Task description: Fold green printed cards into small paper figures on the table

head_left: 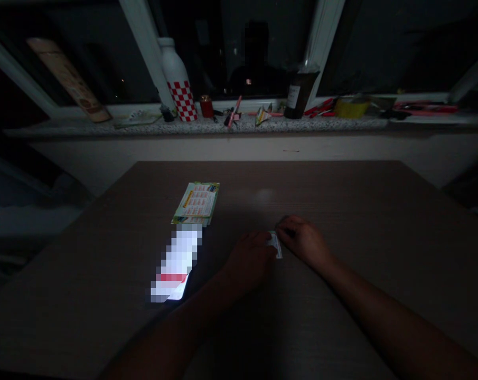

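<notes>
A small pale printed paper card (276,246) lies on the brown table, partly covered by my fingers. My left hand (249,261) rests over its left side, fingers and thumb holding it against the tabletop. At the upper right edge of the card, my right hand (302,237) has thumb and fingertips pinched together. Whatever is between those fingertips is too small and dark to make out. Left of my hands is a stack of colourful printed cards (199,200). Just below that stack lies a lit phone (177,264), its screen blurred out.
Beyond the wooden table (341,195) runs a granite windowsill (223,125). On it stand a white bottle with red checks (179,84), a dark cup (298,95), a small red jar (206,106), a tan tube-shaped container (68,79) and several pens and small items. The room is dim.
</notes>
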A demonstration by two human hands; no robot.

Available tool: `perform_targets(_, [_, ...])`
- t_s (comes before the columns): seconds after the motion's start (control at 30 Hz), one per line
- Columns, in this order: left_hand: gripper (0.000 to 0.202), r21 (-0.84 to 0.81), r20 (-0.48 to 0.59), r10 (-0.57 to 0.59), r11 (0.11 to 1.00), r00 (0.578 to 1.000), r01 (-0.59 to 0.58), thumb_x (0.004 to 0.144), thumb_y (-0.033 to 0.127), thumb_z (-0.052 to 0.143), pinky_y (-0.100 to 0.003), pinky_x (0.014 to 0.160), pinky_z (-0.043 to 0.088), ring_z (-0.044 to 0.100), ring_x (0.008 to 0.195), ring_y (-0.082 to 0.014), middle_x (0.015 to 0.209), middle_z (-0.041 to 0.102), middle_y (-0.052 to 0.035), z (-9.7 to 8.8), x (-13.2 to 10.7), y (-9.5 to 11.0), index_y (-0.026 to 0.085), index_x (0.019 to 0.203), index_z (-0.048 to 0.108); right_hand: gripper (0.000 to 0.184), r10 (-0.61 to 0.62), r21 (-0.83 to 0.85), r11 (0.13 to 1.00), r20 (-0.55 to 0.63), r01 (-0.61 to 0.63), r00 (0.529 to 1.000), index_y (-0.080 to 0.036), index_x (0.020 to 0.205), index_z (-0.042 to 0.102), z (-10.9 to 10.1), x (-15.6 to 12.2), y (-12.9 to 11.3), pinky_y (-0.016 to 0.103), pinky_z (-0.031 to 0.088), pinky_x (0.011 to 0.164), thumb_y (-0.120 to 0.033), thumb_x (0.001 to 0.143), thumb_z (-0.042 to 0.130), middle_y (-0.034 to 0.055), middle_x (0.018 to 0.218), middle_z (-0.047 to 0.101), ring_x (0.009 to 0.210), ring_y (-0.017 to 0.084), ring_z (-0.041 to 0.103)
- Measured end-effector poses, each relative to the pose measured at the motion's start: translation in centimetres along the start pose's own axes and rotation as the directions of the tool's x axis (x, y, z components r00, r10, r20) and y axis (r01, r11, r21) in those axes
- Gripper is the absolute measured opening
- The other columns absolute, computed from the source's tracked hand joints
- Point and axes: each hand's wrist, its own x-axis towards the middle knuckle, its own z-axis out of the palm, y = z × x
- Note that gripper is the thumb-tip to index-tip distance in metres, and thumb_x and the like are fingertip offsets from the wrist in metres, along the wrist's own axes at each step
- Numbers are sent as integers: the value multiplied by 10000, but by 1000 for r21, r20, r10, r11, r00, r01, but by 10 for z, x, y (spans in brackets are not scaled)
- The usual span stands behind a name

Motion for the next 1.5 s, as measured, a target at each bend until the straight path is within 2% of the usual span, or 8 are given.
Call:
perform_targets(0.43, [190,-33,-30,13,999,999,-14,872,237,499,-397,931,402,510,1073,-227,1165,577,-61,0,0,-1,215,954,669,170,-23,-5,1000,-22,23,999,-204,834,697,1,0,5,299,482,728,-243,870,536,58,851,673,787,181,638])
perform_targets(0.57, [198,-39,-31,16,999,999,-17,867,234,508,-401,929,404,516,1068,-227,1168,578,-59,1,0,-3,223,991,662,123,-119,92,989,51,114,992,-201,891,693,-6,-2,8,279,496,673,-260,812,618,47,874,669,720,157,632])
perform_targets(0.7, [207,-47,-37,11,999,999,-13,873,241,498,-398,922,408,518,1070,-227,1174,577,-59,1,-1,-5,225,995,664,196,-203,136,973,112,187,973,-199,942,687,-11,-4,9,301,503,735,-228,749,676,58,946,665,812,181,635])
perform_targets(0.83, [204,-55,-20,23,998,1000,-24,871,233,495,-399,927,405,520,1066,-227,1167,580,-59,-1,0,-5,217,977,669,109,-161,92,984,97,152,982,-201,863,697,-8,-1,7,295,501,730,-205,808,603,50,894,677,776,171,641])
perform_targets(1.07, [192,-63,0,29,998,1000,-29,864,239,505,-398,949,393,516,1089,-226,1189,571,-58,-2,-2,-1,224,966,667,169,-41,2,999,-14,41,999,-183,814,683,-2,3,8,337,488,753,-193,855,519,78,863,674,807,205,636])
perform_targets(1.2, [260,-97,-15,6,995,1000,-7,837,312,563,-395,965,392,509,1101,-238,1208,568,-63,-2,-3,-4,206,1069,610,172,-112,59,992,33,110,993,-196,902,682,-5,0,9,306,495,783,-179,851,519,64,918,667,845,180,630])
perform_targets(1.3, [302,-112,-23,-13,994,1000,10,829,324,585,-377,955,405,518,1084,-231,1189,577,-62,-2,-2,-7,198,1103,580,210,-176,57,983,75,172,982,-197,950,679,-7,-5,10,358,465,865,-149,836,509,76,999,648,944,205,599])
perform_targets(1.5, [192,-81,-23,34,996,999,-36,921,250,433,-334,864,445,577,944,-184,1002,637,-54,0,4,-7,178,960,606,242,-171,110,981,86,161,982,-203,957,658,-11,-12,14,428,435,902,-102,771,541,72,1054,633,1004,228,571])
